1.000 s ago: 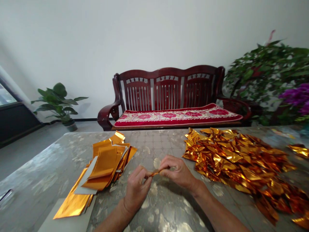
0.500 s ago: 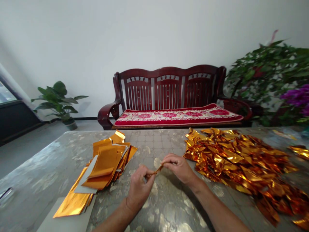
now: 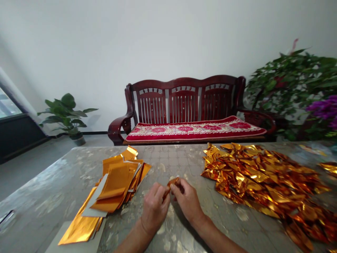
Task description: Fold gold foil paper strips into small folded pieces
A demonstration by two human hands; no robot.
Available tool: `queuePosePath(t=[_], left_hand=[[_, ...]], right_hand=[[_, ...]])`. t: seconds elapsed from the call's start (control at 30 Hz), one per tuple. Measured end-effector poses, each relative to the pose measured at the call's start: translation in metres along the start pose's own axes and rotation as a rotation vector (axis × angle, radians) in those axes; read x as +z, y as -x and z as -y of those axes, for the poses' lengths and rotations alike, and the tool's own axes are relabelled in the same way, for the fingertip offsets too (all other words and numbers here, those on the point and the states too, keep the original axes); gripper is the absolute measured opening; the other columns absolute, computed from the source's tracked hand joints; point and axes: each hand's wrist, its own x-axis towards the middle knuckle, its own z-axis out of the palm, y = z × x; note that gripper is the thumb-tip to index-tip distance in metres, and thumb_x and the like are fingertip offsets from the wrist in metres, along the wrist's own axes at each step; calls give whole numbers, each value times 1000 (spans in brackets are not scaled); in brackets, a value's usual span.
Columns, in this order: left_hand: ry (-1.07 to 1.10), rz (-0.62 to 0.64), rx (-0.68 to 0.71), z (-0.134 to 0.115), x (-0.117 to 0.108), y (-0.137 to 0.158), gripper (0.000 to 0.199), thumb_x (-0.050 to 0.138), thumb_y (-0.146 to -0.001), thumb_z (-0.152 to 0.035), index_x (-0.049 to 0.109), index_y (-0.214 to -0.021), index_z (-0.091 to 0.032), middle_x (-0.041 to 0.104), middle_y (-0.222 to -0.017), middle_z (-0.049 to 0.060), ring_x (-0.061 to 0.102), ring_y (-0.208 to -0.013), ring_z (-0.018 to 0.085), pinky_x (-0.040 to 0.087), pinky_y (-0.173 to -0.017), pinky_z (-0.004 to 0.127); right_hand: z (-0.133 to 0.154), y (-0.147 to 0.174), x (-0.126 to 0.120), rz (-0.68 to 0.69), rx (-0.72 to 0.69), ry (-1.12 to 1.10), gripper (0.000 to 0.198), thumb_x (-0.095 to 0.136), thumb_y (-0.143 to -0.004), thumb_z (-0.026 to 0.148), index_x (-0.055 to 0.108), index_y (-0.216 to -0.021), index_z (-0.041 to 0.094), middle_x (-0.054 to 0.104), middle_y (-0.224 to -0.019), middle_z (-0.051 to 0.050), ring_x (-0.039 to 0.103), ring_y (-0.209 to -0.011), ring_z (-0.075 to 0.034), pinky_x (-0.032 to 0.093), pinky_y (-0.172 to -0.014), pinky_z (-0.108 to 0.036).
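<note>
Between my two hands, over the middle of the table, is a small folded piece of gold foil paper [image 3: 173,182]. My left hand [image 3: 156,203] pinches its left end, and the fingers hide much of that side. The thumb and fingers of my right hand [image 3: 186,198] close on its right end. To the left lies a loose stack of flat gold foil sheets [image 3: 116,182], some showing grey backs. A wide heap of folded gold foil pieces [image 3: 252,175] spreads over the right side of the table.
The table [image 3: 173,160] has a grey patterned cover. Beyond it stands a dark red wooden bench [image 3: 184,102] with a red floral cushion [image 3: 195,130]. Potted plants [image 3: 68,114] flank it. A clear plastic bag [image 3: 310,151] lies at the back right, and a dark thin object [image 3: 6,216] at the left edge.
My right hand has come left and down, closer to my left hand. The foil piece between them is now held more tightly within the fingers. The view has tilted slightly upward.
</note>
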Motion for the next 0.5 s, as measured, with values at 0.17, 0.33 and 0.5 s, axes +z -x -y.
queuePosePath(t=[0.17,0.33,0.5], left_hand=[[-38,73,77,-9,-3,-1,11,56,-91,-16,63,-84,-20,57,-73,2,55,-71,16,43,-69,26],[42,98,109,-14,-6,-3,5,66,-86,-23,66,-90,-23,63,-81,3,59,-78,18,47,-74,30],[209,-74,-171,1,-2,-5,25,62,-89,-24,65,-113,-23,67,-104,6,61,-99,20,50,-89,33]], right_hand=[[-6,-1,-1,5,-15,101,24,49,-90,38,60,-79,20,66,-74,-2,61,-71,-19,45,-64,-27],[-7,-9,-13,89,-86,273,24,40,-96,32,59,-88,20,66,-79,-3,61,-76,-19,44,-69,-28],[2,-13,-24,292,-248,478,25,39,-98,25,61,-87,20,66,-88,-5,61,-85,-18,42,-75,-27]])
